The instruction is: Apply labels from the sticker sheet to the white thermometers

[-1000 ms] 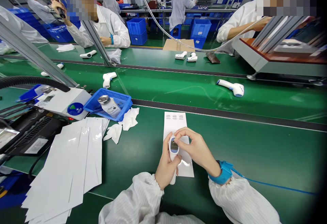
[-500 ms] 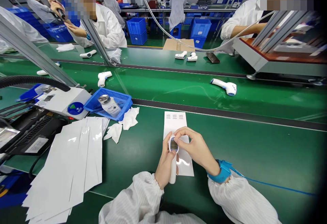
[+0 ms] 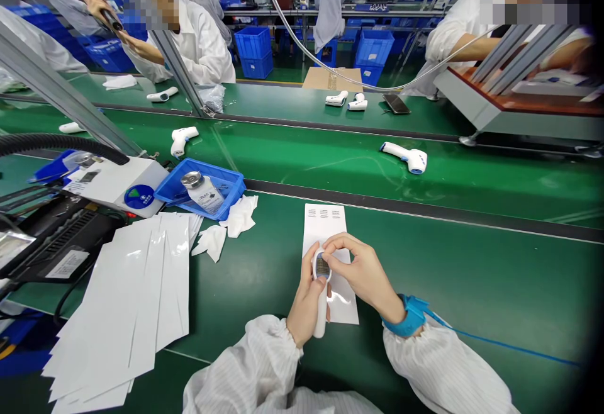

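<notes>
A white handheld infrared thermometer (image 3: 321, 316) with a blue-rimmed display lies in my left hand (image 3: 302, 308), display facing up and handle pointing toward me. My left fingers wrap its sides, and the thumb presses just below the display. At the display's upper edge, my right hand (image 3: 365, 270) has thumb and index finger pinched together; whatever is between those tips is too small to make out. A blue wrist strap (image 3: 409, 316) with a cord circles my right wrist. Beneath both hands, a white label sheet (image 3: 346, 306) with rows of small print lies on the green table.
White sheets (image 3: 117, 301) are stacked at left beside a white device (image 3: 123, 184). A blue tray (image 3: 231, 181) holds a metal-capped bottle (image 3: 204, 194); crumpled wipes (image 3: 240, 216) lie nearby. Beyond, a green conveyor (image 3: 283, 150) carries thermometers (image 3: 408, 156). Co-workers sit across it.
My left thumb has moved up the thermometer toward the display, uncovering more handle. My right hand stays pinched at the display. Thermometers on the conveyor have shifted left.
</notes>
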`<state>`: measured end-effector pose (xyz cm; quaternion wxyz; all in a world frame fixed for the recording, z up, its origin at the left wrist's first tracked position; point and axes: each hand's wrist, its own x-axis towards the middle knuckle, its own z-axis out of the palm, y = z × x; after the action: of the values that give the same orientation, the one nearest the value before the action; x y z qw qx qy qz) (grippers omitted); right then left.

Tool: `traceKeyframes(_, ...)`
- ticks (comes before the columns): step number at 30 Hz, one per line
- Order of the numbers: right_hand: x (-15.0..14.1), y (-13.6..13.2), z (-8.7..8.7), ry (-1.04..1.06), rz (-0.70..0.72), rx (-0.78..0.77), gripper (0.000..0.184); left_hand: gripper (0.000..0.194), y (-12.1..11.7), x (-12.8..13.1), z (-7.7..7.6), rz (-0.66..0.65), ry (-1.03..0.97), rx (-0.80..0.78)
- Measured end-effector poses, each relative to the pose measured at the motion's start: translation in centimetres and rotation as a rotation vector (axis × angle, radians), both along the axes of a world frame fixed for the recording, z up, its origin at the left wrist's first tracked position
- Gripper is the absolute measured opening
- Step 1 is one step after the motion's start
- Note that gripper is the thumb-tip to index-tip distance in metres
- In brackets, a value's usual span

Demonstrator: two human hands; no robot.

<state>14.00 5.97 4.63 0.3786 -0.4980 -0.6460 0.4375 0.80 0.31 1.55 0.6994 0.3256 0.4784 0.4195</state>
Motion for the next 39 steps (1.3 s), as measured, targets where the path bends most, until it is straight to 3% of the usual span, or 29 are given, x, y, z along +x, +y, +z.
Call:
traceKeyframes(8,-0.1,0.3,-1.0,-0.001,-0.012,-0.091,0.004,0.056,0.0,0.0,0.1,0.002,-0.002,0.0)
traceKeyframes(15,-0.3,-0.3,-1.0,-0.048,0.138,-0.107,0.031,0.06,0.2,-0.2,0.5,0.031,-0.157,0.031)
traceKeyframes(18,-0.3,-1.0,-0.5,-0.065,0.163,-0.081,0.034,0.048,0.3,-0.1,1.4,0.089,-0.221,-0.007)
traceKeyframes(21,-0.2,-1.6,0.0,-0.056,0.204,-0.068,0.042,0.036,0.5,0.1,2.4,0.147,-0.179,-0.099)
traceKeyframes(24,-0.1,-1.8,0.6,-0.001,0.246,-0.055,0.048,0.032,0.5,0.1,3.0,0.181,-0.13,-0.084)
traceKeyframes(30,0.5,-1.8,1.6,0.103,0.287,-0.114,0.041,0.045,-0.1,-0.4,2.8,0.105,-0.144,-0.068)
traceKeyframes(39,0.5,-1.5,1.7,0.143,0.231,-0.001,0.026,0.065,-0.7,-0.9,3.1,0.079,-0.08,0.047)
